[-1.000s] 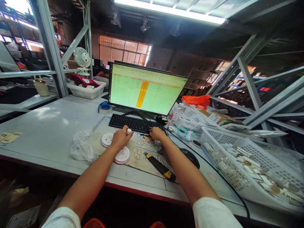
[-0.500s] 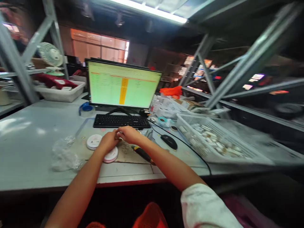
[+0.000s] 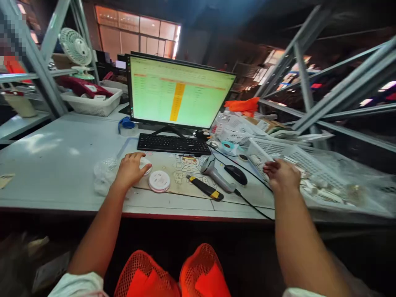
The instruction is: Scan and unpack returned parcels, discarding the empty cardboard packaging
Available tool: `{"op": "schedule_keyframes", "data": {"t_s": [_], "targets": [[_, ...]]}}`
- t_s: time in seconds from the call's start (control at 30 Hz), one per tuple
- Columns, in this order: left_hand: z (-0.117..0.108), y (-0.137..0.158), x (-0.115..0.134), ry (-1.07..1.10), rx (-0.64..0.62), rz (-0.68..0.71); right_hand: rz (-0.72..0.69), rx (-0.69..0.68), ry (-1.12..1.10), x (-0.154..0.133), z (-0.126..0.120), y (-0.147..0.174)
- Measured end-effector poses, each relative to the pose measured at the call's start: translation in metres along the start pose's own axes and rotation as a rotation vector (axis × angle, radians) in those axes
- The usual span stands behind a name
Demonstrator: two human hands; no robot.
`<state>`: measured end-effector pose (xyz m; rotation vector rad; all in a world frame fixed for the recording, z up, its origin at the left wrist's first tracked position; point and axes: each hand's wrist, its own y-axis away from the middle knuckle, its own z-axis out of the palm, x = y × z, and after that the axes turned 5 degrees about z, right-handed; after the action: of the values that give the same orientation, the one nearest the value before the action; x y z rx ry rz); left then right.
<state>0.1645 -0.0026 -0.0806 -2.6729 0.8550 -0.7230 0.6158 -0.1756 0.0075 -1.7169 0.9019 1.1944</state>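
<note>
A: Hands first. Left?

B: Left hand [image 3: 131, 171]: fingers spread and slightly bent, thumb apart, no clasp seen. It partly covers the left white disc [image 3: 145, 167]; whether it presses on it, cannot tell.

A: Right?

B: Right hand [image 3: 283, 177]: at the near left part of the perforated basket [image 3: 258, 159], fingers half curled, blurred. Cannot tell whether anything is in its grasp. Small white pieces [image 3: 321, 192] lie in the basket, just beyond and beside the hand.

A: Other disc?

B: The second disc [image 3: 159, 180], pink at its lower rim, lies flat to the right of the left hand, free of both hands.

A: Edges, room?

B: Table [image 3: 46, 165]: front edge runs below both hands, red-trimmed; broad bare stretch at far left. Crumpled clear plastic [image 3: 103, 175] just beside the left wrist. Between the hands: yellow-and-black cutter [image 3: 204, 187], grey scanner [image 3: 218, 175], mouse [image 3: 235, 174]. Scanner cord runs to the front edge, near the right forearm.

A: Behind?

B: Keyboard [image 3: 173, 143], then a lit monitor [image 3: 182, 93] showing a spreadsheet with one orange column. Metal struts either side; pale fan [image 3: 76, 47] at left; dim room, window behind.
</note>
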Motion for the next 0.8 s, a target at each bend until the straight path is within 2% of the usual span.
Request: {"op": "schedule_keyframes", "data": {"t_s": [0.07, 0.1, 0.17, 0.23, 0.3, 0.33, 0.37, 0.47, 0.53, 0.6, 0.63, 0.7, 0.77, 0.8], "targets": [[0.0, 0.011, -0.017, -0.018, -0.12, -0.03, -0.001, -0.248, 0.018, -0.001, 0.05, 0.04], [0.003, 0.016, -0.023, -0.012, -0.172, -0.036, -0.059, -0.473, 0.069, -0.002, 0.079, 0.066], [0.009, 0.026, -0.034, 0.008, -0.209, -0.039, -0.334, -0.931, 0.273, -0.005, 0.131, 0.125], [0.014, 0.035, -0.039, 0.033, -0.164, -0.026, -0.601, -1.194, 0.473, -0.005, 0.171, 0.179], [0.015, 0.045, -0.038, 0.036, -0.075, -0.019, -0.777, -1.249, 0.614, -0.002, 0.193, 0.218], [0.015, 0.049, -0.036, 0.032, -0.036, -0.007, -0.806, -1.23, 0.652, 0.0, 0.199, 0.23], [0.014, 0.054, -0.032, 0.026, -0.01, 0.019, -0.785, -1.191, 0.668, 0.001, 0.202, 0.238], [0.014, 0.064, -0.013, 0.048, 0.005, 0.177, -0.595, -1.122, 0.571, -0.006, 0.206, 0.242], [0.011, 0.072, -0.003, 0.095, 0.038, 0.254, -0.553, -1.223, 0.404, -0.017, 0.21, 0.237], [-0.002, 0.087, -0.003, 0.136, 0.139, 0.233, -0.574, -1.335, 0.254, -0.028, 0.216, 0.23], [-0.015, 0.097, -0.007, 0.151, 0.206, 0.203, -0.573, -1.343, 0.226, -0.032, 0.219, 0.227], [-0.056, 0.126, -0.027, 0.116, 0.363, 0.12, -0.563, -1.228, 0.277, -0.03, 0.229, 0.22], [-0.118, 0.169, -0.06, -0.059, 0.55, -0.035, -0.684, -1.144, 0.37, -0.016, 0.255, 0.209], [-0.157, 0.199, -0.078, -0.203, 0.647, -0.151, -0.791, -1.162, 0.405, -0.007, 0.275, 0.206]]}}
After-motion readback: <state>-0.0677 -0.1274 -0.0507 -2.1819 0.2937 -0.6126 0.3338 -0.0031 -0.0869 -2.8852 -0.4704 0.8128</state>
